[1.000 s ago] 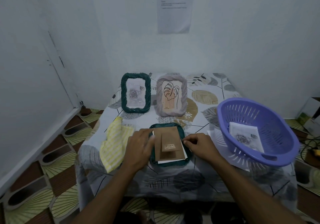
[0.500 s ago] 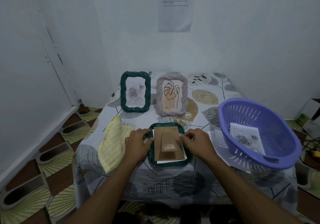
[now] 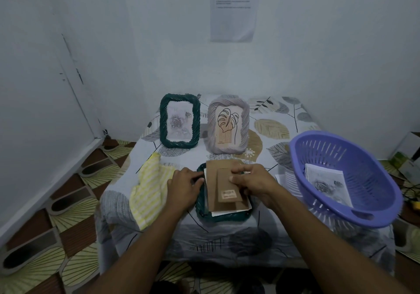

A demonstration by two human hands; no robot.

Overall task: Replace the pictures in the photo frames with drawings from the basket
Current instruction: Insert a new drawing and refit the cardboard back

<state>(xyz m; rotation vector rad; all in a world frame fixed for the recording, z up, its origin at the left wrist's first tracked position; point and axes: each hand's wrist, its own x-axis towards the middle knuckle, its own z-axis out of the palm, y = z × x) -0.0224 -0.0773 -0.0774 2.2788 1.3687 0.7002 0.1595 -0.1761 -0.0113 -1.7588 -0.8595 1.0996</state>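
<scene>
A dark green photo frame (image 3: 223, 217) lies face down at the table's front. Its brown backing board (image 3: 213, 187) with a fold-out stand (image 3: 228, 192) sits on top, and a white sheet (image 3: 229, 213) pokes out beneath. My left hand (image 3: 184, 187) holds the frame's left edge, fingertips against the board. My right hand (image 3: 252, 180) lies over the board's upper right, fingers curled on it. A purple basket (image 3: 363, 164) on the right holds a rose drawing (image 3: 325, 183). Behind stand a green frame (image 3: 163, 121) with a rose drawing and a grey frame (image 3: 244, 125) with a leaf picture.
A yellow striped cloth (image 3: 148, 189) lies left of the face-down frame. White sheets (image 3: 281, 179) stick out from under the basket. The small table (image 3: 272, 130) stands in a corner, with walls behind and to the left. Boxes (image 3: 406, 155) sit on the floor at far right.
My right hand has moved from the frame's right edge up onto the backing board's top right. My left hand has stayed at the left edge, shifting slightly forward.
</scene>
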